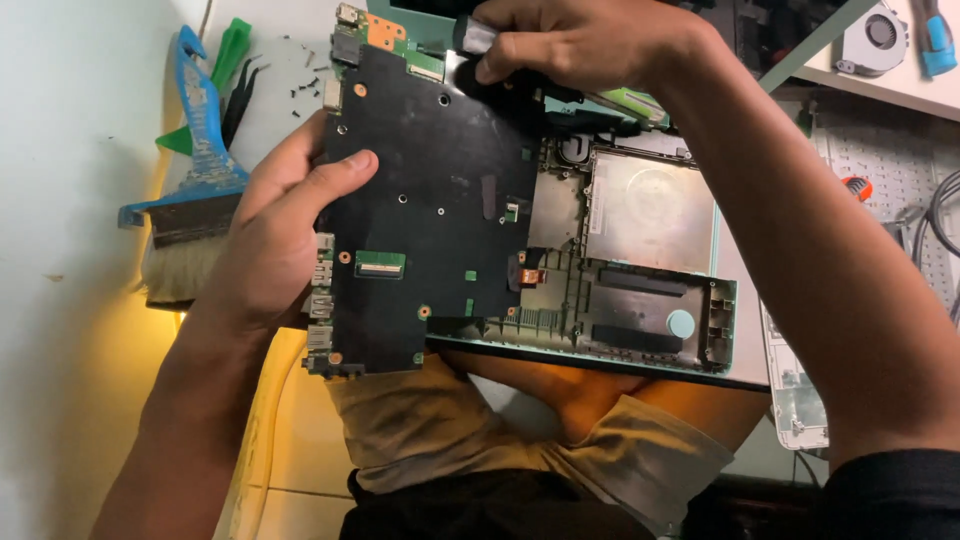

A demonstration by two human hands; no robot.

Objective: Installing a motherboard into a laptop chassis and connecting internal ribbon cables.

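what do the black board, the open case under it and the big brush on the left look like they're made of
Black board: looks like matte circuit-board laminate, with green edge patches, copper-ringed holes and metal ports. Open case: seems moulded grey plastic, ribbed, with a dull silvery metal-looking plate. Brush: worn blue handle, probably painted wood or plastic, a dark band and pale bristles.

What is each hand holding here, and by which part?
The left hand grips the black circuit board by its left edge, thumb on its face. The right hand holds a dark tool by its handle at the board's top edge.
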